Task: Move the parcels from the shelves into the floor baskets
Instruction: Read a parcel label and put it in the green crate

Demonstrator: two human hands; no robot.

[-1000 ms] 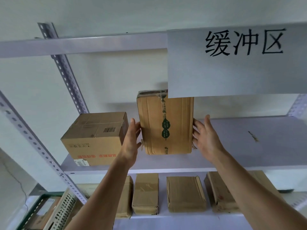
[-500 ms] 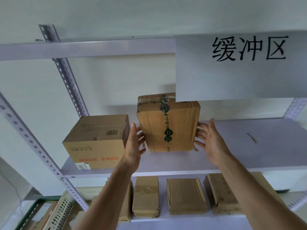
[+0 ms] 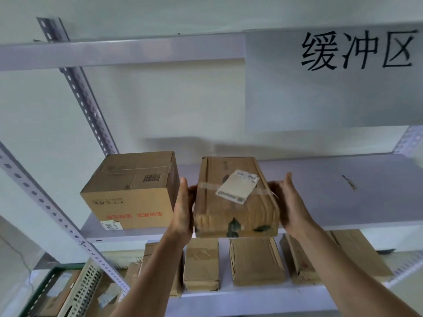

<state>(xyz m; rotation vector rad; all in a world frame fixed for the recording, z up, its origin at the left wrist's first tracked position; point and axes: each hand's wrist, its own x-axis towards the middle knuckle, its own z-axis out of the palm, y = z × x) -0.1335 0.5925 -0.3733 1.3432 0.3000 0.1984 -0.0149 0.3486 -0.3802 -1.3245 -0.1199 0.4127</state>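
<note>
Item: parcel (image 3: 235, 202), now being tipped forward off the upper shelf (image 3: 343, 191), centre of frame.

Left hand (image 3: 183, 209) and right hand (image 3: 290, 202) are pressing flat against its two sides, holding it between the palms. A second ago it was standing upright with the hands only reaching; its labelled face is now showing. A larger box (image 3: 130, 193) is sitting just left. The green basket (image 3: 45, 284) is waiting at lower left, next stop by my judgement.

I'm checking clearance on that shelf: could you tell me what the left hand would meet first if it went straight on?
The left hand looks free until the back wall, hedged since depth is unclear.
</note>
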